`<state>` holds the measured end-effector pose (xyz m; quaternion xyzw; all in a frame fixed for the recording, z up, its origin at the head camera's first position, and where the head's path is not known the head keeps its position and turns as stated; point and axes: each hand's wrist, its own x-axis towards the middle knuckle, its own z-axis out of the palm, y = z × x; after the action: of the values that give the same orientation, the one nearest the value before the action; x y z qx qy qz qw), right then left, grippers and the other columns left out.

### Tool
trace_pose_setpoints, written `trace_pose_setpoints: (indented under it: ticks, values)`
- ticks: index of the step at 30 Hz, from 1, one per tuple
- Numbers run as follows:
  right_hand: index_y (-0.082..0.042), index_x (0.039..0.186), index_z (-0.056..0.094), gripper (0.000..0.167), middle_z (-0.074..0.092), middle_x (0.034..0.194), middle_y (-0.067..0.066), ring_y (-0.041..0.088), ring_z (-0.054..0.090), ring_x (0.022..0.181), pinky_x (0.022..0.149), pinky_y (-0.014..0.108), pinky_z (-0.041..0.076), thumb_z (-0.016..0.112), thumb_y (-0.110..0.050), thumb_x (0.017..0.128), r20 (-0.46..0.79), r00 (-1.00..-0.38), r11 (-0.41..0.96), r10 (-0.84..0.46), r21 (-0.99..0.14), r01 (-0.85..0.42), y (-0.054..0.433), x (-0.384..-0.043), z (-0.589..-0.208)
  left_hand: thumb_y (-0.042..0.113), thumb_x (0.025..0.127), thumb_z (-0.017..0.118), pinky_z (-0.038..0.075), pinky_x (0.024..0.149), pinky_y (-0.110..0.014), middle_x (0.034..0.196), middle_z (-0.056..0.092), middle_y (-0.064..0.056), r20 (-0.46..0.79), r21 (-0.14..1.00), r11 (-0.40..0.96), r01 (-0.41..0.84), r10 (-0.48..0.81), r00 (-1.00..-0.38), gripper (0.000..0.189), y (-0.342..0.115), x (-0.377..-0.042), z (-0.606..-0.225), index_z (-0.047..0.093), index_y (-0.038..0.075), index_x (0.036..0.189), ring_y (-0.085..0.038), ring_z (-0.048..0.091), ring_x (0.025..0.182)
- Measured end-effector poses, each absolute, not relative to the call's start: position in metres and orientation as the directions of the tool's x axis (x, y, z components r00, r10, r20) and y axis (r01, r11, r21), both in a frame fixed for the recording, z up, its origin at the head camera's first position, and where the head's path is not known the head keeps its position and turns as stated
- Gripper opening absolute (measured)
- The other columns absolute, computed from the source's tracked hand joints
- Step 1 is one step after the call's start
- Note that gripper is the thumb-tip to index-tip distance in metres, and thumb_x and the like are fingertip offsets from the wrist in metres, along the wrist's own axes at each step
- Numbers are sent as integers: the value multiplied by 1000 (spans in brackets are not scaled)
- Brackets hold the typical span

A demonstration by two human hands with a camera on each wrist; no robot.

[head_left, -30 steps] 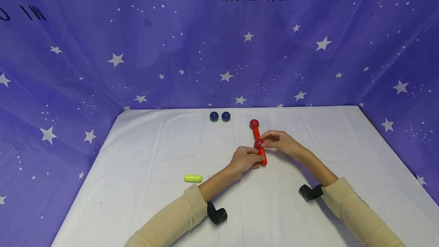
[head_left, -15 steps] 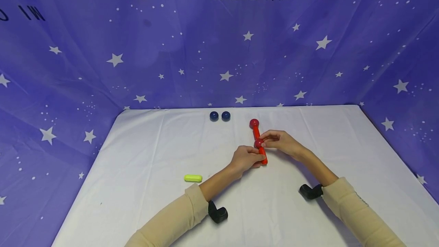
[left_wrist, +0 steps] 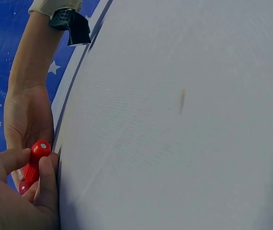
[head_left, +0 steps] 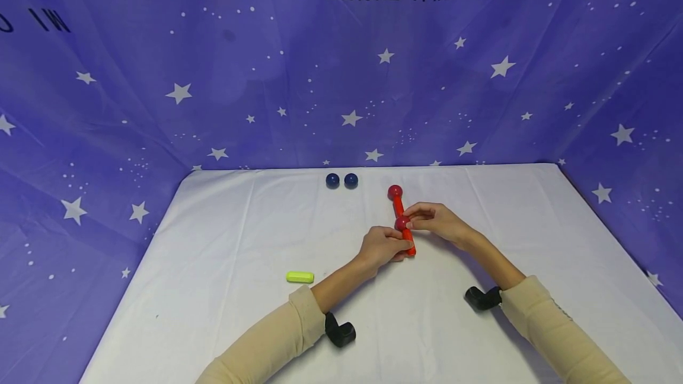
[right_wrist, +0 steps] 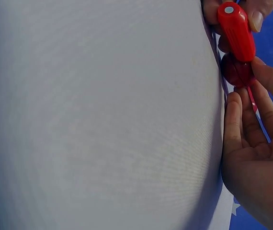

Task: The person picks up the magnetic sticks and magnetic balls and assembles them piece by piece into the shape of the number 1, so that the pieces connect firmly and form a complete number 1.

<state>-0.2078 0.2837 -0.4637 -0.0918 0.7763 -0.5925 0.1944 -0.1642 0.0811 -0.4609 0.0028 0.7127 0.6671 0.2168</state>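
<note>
A line of red pieces lies toward the back of the table: a far red ball [head_left: 395,192], a red rod [head_left: 398,206], a nearer red ball [head_left: 402,223] and a second red rod [right_wrist: 237,31]. My left hand [head_left: 382,248] pinches this nearer rod between thumb and fingers, its end showing a round silvery spot. With thumb and fingertips my right hand [head_left: 440,222] holds the nearer ball. In the left wrist view that ball [left_wrist: 24,187] is mostly hidden behind the fingers.
Two dark blue balls [head_left: 342,181] sit side by side at the back edge. A yellow-green rod [head_left: 300,277] lies left of my left forearm. White cloth covers the table [head_left: 240,218], and a purple star-printed curtain [head_left: 299,76] hangs behind it.
</note>
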Motion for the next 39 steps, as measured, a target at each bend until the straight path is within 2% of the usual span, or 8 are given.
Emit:
trace_pose_setpoints:
  ticks: [11, 39]
  values:
    - [3, 122, 64, 35, 68, 113, 15, 25, 64, 105, 92, 26, 51, 72, -9, 91, -192, -906, 281, -377, -956, 86, 285, -209, -465, 9, 86, 78, 56, 58, -21, 73, 71, -5, -311, 950, 131, -285, 276, -909, 13, 83, -164, -459, 72, -2, 91, -6, 62, 54]
    - [-1, 120, 66, 35, 69, 112, 13, 25, 64, 105, 93, 27, 50, 75, -14, 90, -202, -908, 316, -367, -945, 83, 283, -208, -463, 10, 84, 80, 56, 57, -22, 70, 70, -3, -296, 953, 139, -268, 265, -918, 13, 82, -163, -459, 71, 0, 87, -7, 61, 53]
